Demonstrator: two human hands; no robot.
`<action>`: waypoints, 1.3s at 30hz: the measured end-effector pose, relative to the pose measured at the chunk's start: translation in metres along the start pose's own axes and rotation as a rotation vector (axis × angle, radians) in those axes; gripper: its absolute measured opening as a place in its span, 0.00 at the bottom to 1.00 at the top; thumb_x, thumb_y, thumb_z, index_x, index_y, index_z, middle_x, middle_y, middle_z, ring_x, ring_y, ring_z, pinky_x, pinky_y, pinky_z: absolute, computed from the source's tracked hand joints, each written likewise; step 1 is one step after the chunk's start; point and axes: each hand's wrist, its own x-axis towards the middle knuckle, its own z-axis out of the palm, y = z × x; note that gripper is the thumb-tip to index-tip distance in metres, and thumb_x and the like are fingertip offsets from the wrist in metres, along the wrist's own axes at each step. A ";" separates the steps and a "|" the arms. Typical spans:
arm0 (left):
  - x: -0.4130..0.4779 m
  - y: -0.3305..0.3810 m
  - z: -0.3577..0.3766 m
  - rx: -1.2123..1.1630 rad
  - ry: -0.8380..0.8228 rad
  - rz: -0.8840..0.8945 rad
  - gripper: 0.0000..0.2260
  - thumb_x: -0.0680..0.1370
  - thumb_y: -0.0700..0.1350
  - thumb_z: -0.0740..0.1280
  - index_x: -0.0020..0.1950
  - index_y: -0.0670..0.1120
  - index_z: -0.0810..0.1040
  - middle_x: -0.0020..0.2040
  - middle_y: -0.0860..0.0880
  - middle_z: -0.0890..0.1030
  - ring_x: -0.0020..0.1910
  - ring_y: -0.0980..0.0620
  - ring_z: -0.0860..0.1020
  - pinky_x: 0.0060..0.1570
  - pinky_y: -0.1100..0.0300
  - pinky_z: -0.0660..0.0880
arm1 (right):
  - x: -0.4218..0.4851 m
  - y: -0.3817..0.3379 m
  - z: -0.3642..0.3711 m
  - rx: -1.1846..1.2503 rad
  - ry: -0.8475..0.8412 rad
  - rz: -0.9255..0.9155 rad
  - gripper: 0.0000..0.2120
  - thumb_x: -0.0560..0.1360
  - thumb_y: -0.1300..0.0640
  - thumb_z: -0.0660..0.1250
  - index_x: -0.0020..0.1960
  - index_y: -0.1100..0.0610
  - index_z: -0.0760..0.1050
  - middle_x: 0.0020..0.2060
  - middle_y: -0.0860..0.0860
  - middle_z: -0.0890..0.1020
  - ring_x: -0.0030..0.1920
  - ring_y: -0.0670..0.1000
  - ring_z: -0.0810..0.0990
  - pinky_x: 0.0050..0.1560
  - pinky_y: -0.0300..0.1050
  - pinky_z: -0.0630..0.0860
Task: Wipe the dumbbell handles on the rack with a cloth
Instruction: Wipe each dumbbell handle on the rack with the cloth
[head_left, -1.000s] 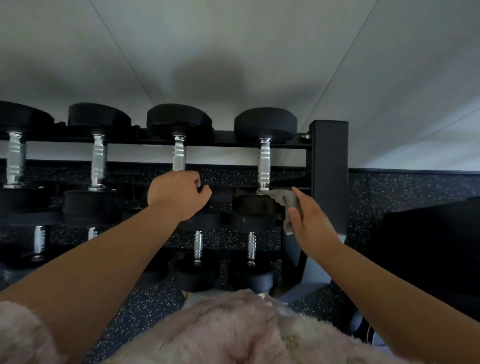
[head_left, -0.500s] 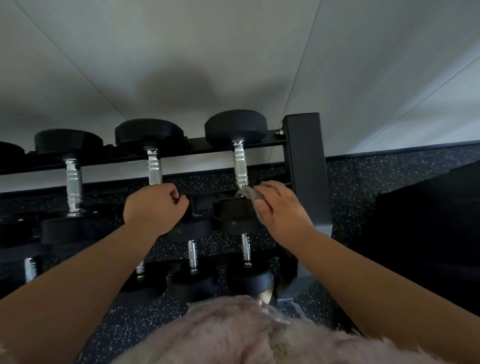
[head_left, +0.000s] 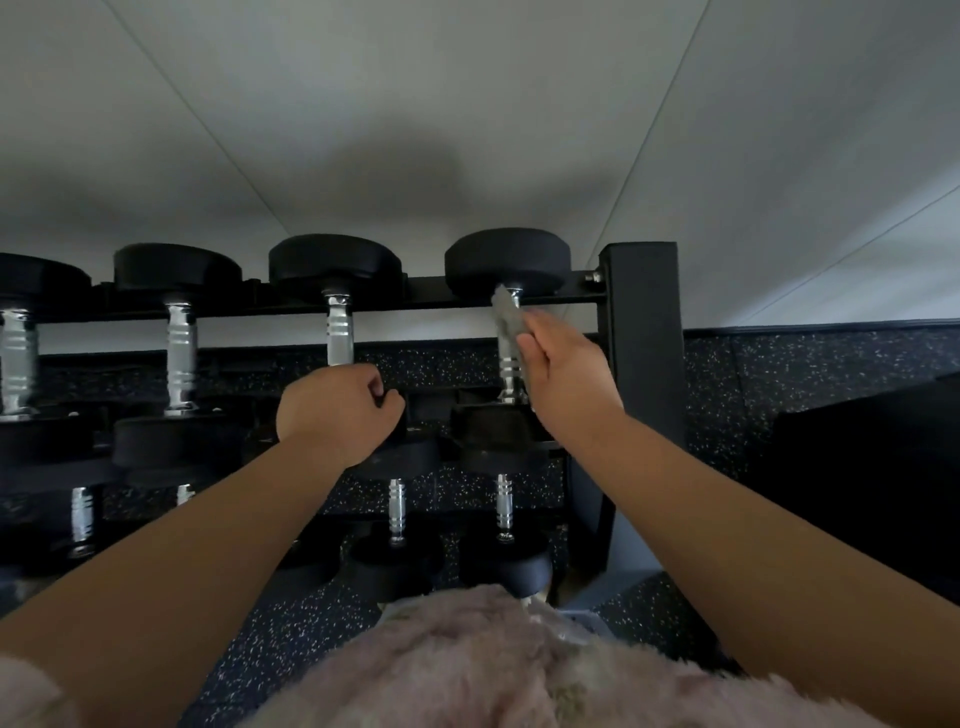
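Top tier of rack (head_left: 571, 300): left hand (head_left: 337, 410) has fingers curled, gripping the near end of the third dumbbell (head_left: 340, 332). Right hand (head_left: 566, 374) pinches the grey cloth (head_left: 506, 317) between thumb and fingers, pressing it on the upper part of the rightmost handle (head_left: 511, 376), just left of the post (head_left: 644, 332).
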 end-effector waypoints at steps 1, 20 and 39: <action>0.000 -0.001 0.001 -0.006 0.006 0.002 0.12 0.78 0.60 0.64 0.42 0.55 0.78 0.35 0.57 0.79 0.36 0.56 0.77 0.36 0.60 0.76 | 0.010 -0.002 0.006 -0.037 -0.082 0.035 0.21 0.87 0.47 0.54 0.77 0.51 0.69 0.72 0.55 0.74 0.69 0.54 0.75 0.71 0.52 0.73; 0.002 -0.003 0.003 -0.039 0.034 0.042 0.13 0.78 0.60 0.65 0.40 0.53 0.76 0.35 0.56 0.78 0.39 0.54 0.77 0.39 0.56 0.79 | 0.070 0.000 0.025 -0.060 -0.371 0.491 0.21 0.83 0.41 0.62 0.55 0.60 0.79 0.46 0.55 0.85 0.46 0.54 0.84 0.49 0.49 0.81; 0.002 -0.002 0.005 -0.013 0.034 0.046 0.13 0.78 0.59 0.64 0.39 0.53 0.76 0.34 0.56 0.77 0.37 0.55 0.76 0.35 0.59 0.76 | 0.046 -0.007 0.001 0.041 -0.680 0.467 0.14 0.84 0.51 0.64 0.63 0.60 0.78 0.54 0.52 0.82 0.55 0.54 0.82 0.62 0.46 0.75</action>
